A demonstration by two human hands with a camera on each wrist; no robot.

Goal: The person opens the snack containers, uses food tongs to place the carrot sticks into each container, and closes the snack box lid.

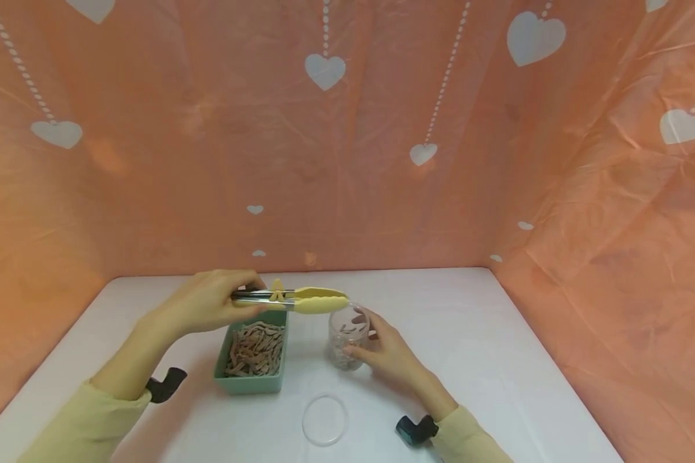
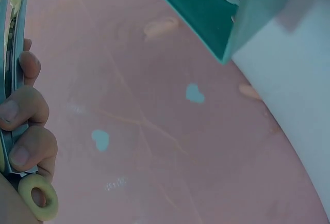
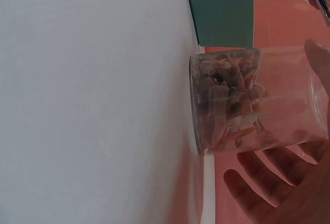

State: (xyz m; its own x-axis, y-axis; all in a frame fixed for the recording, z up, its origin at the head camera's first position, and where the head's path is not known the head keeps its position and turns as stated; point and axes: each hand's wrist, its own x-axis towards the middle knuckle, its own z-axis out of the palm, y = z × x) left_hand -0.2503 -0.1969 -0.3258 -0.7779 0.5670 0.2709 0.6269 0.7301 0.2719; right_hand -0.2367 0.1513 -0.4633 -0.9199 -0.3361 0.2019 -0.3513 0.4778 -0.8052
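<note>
My left hand [image 1: 211, 301] grips a pair of tongs [image 1: 318, 301] with metal arms and yellow tips. The tongs lie level, their tips near the rim of a clear jar [image 1: 347, 344]; nothing can be made out between them. Thumb and fingers of my right hand [image 1: 390, 350] hold that jar from the right side, and it stands upright on the table. Brownish dried strips [image 3: 221, 100] fill its lower part in the right wrist view. Below the left hand sits a green rectangular container [image 1: 249, 384], holding many similar strips [image 1: 256, 349].
A clear round lid or ring [image 1: 304, 421] lies on the white table [image 1: 440, 321], in front of the jar. Orange cloth [image 1: 370, 212] with white hearts hangs behind and beside the table. Dark bands [image 1: 166, 384] sit at both wrists.
</note>
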